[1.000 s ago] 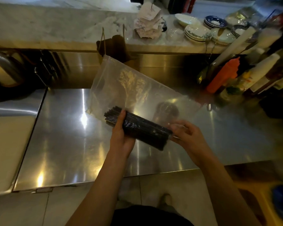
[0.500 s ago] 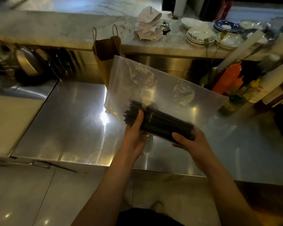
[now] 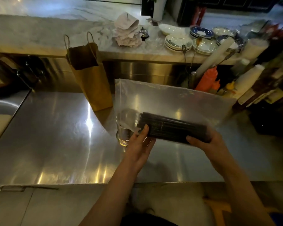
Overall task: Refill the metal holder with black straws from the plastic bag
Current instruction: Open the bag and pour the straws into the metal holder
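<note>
With left hand [image 3: 140,145] and right hand [image 3: 208,142] gripping straws [image 3: 173,128] through the bag [image 3: 170,98], a tight bundle should load the holder [image 3: 123,132] cleanly.

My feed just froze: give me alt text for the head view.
The left hand and right hand grip a bundle of black straws through a clear plastic bag above a steel counter. A metal holder stands under the bundle's left end, a brown paper bag behind.

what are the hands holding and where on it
The clear plastic bag of black straws, held through the plastic: left hand at the bundle's left end, right hand at its right end.
</note>
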### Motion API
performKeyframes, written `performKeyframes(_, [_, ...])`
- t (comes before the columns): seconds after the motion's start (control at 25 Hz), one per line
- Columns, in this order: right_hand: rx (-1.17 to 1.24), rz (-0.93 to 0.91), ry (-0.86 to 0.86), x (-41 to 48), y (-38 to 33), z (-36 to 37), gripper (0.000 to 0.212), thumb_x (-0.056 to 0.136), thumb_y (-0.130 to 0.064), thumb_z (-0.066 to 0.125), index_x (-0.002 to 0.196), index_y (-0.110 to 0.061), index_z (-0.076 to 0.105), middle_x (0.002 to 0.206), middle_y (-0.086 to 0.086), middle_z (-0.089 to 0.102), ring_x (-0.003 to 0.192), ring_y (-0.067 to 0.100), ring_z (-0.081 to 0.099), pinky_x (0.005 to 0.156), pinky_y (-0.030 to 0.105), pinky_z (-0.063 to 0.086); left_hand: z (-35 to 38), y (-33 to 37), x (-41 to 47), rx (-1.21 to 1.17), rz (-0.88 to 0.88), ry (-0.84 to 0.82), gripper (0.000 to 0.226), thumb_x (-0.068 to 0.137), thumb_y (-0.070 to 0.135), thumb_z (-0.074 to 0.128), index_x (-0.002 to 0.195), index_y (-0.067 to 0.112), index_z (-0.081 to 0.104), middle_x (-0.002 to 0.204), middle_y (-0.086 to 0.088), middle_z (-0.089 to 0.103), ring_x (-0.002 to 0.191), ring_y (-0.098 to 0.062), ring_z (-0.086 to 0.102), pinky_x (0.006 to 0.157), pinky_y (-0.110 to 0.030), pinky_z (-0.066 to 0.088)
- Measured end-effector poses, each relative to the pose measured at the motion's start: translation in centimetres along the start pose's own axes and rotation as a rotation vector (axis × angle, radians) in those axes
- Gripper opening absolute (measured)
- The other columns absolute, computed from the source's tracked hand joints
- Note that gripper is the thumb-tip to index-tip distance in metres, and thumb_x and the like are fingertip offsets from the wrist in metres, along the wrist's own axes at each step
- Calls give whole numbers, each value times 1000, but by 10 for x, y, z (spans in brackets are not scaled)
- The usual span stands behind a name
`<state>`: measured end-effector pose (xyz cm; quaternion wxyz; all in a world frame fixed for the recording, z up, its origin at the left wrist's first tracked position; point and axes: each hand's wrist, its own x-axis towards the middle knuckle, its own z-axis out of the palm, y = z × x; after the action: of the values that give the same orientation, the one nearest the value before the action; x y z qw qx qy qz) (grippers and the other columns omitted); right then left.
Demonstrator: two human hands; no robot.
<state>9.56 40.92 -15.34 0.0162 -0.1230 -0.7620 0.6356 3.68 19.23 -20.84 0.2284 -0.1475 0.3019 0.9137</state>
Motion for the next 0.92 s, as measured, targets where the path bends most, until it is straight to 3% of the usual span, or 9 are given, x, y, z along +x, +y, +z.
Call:
performKeyframes(0.2, [-25,33,65,4,-4,-15,41,66,-22,74,104,-33,63,96,-15,73,95,1,68,82,26,52,12,-6,15,5,-81,-6,59,85,16,62,138,-3,44,137,-24,55,125,-30,57,108,-42,44])
performKeyframes(0.36, [-49,11,53,14,-1,-26,38,74,-8,74,101,-32,63,91,-15,74,91,-1,68,82,25,53,15,-18,23,24,-81,17,54,91,15,59,139,-4,43,135,-24,56,123,-30,59,104,-41,48])
performKeyframes(0.64, [-87,-29,-126,61,-2,-76,35,77,-9,75,98,-36,66,93,-11,75,91,4,70,79,25,55,42,-52,47,-1,66,122,55,95,16,59,144,2,37,137,-23,54,126,-34,55,107,-45,44])
performKeyframes(0.8, [-132,-80,-204,84,-9,-98,37,78,-6,74,94,-37,63,93,-13,68,81,-11,65,73,19,48,59,-66,50,-149,157,193,67,91,23,65,148,13,31,138,-23,54,120,-33,60,94,-44,54])
performKeyframes(0.92, [-186,-104,-233,96,-12,-108,39,77,-8,76,94,-39,61,95,-15,66,80,-11,63,71,18,46,65,-74,47,-204,174,215,67,85,34,66,144,17,39,136,-21,56,120,-34,60,99,-46,51])
